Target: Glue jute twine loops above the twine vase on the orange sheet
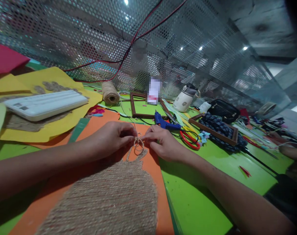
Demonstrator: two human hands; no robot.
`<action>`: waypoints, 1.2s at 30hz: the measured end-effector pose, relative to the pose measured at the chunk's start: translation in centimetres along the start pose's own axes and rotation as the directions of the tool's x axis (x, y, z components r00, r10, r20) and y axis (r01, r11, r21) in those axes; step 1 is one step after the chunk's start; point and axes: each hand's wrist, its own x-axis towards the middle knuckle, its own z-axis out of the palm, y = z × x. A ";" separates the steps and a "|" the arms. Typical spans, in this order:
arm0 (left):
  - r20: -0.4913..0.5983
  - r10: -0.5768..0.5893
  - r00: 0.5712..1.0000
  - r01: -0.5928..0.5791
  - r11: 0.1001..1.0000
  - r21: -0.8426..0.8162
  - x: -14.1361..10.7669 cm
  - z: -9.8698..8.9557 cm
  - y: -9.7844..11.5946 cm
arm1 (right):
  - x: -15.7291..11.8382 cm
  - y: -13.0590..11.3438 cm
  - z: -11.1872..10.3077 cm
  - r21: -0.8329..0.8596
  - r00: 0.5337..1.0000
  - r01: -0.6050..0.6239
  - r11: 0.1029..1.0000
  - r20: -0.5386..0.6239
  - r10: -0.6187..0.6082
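Observation:
Both hands pinch a looped piece of jute twine above an orange sheet. My left hand has its fingertips closed on the left side of the loops. From the right, my right hand grips the same twine between thumb and fingers. Below them, a broad shape covered in rows of jute twine lies on the sheet, with a small curled piece at its top. A strand runs up from the hands toward a spool of twine lying on its side. The fingertips partly hide the knot area.
A blue glue gun and red-handled scissors lie just beyond my right hand. Two brown frames, a white bottle and a folded umbrella sit farther back. At left, a white power bank rests on yellow paper.

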 end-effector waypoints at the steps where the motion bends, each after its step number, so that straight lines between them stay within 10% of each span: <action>1: 0.001 0.002 1.000 -0.002 1.000 -0.002 0.0 0.0 -0.1 | -0.1 0.0 0.1 -0.015 1.000 0.015 1.000 0.017 -0.014; 25: 0.021 -0.092 0.996 0.093 0.995 -0.037 0.2 0.0 -0.2 | -0.1 0.0 1.3 -0.108 1.000 0.019 0.994 -0.014 -0.021; 36: 0.008 -0.078 0.997 0.078 0.994 -0.076 0.4 0.2 -0.2 | 1.1 0.8 -3.8 0.287 0.867 -0.199 0.937 -0.395 0.305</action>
